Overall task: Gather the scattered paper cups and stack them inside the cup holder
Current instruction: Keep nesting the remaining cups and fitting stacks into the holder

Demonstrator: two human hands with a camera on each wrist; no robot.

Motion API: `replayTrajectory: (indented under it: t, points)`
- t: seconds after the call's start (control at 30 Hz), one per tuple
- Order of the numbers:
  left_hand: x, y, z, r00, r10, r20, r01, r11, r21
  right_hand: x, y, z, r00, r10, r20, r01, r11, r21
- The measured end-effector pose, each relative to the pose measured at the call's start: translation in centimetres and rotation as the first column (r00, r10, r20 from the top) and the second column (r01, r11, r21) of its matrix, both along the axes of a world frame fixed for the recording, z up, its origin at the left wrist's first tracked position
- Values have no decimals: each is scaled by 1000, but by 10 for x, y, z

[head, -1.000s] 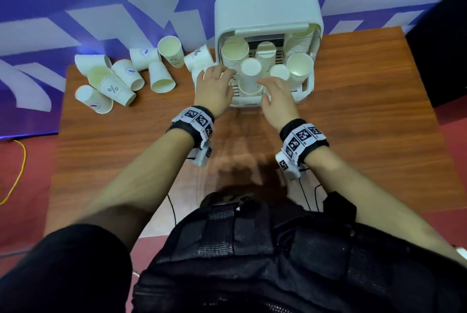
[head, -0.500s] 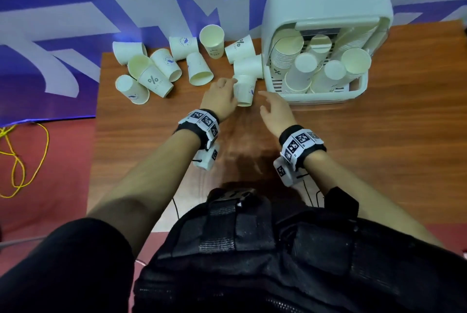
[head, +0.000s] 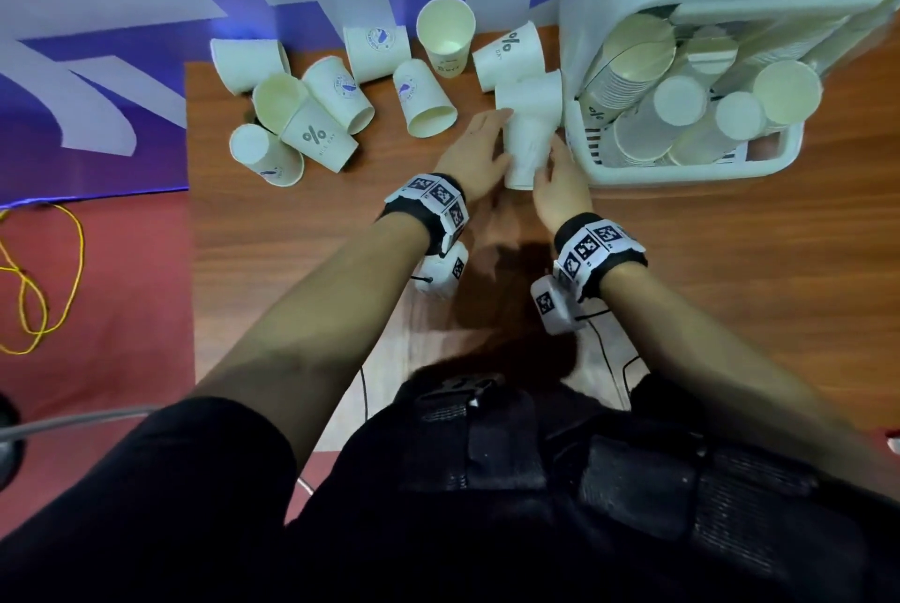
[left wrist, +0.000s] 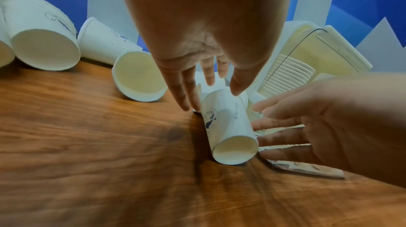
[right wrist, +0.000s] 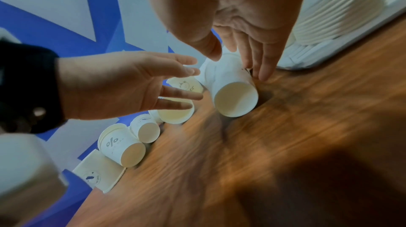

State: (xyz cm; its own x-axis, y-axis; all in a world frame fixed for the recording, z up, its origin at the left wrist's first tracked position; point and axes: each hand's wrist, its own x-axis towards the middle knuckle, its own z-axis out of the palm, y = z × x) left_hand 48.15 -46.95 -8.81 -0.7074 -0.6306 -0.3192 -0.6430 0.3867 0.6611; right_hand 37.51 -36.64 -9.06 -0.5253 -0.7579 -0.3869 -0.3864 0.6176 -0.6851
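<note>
A white paper cup lies on its side on the wooden table, just left of the white cup holder. My left hand lies along the cup's left side and my right hand along its right, fingers straight on both. In the left wrist view the cup points its open mouth toward me between the left hand and the right hand. The right wrist view shows the same cup under my right hand. Several stacks of cups stand in the holder.
Several loose cups lie scattered at the back left, and one stands upright. Another cup lies against the holder's left wall. The table's left edge drops to a red floor with a yellow cable.
Both hands have left the front of the holder and moved left to the lying cup. The right hand has closed in on the cup's right side.
</note>
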Motion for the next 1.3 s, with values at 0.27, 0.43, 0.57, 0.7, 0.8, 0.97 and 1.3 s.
replayTrajectory:
  t: [0.27,0.43,0.57,0.7,0.8,0.97,1.3]
  points:
    - [7,-10,-16,986,145,-77,-132,979,157,9,-5,-10,981,-127,148,133,991,-29]
    - [15,-10,-21,981,187,-56,-176,971,163,14,-13,-13,962,-162,222,175,984,-42]
    - [21,-6,-17,969,236,-76,-221,960,172,19,-14,-7,970,-102,221,116,992,-51]
    - [28,-2,-6,954,279,-114,-265,957,120,22,-8,4,966,-70,250,98,990,-101]
    - [28,5,9,928,323,-185,-304,944,125,19,-2,19,965,-51,259,96,982,-163]
    - [17,17,38,889,331,-317,-312,944,110,6,8,47,975,-13,222,71,965,-254]
    - [-30,63,90,876,97,-472,-153,985,-81,-39,61,90,979,-45,198,121,913,-390]
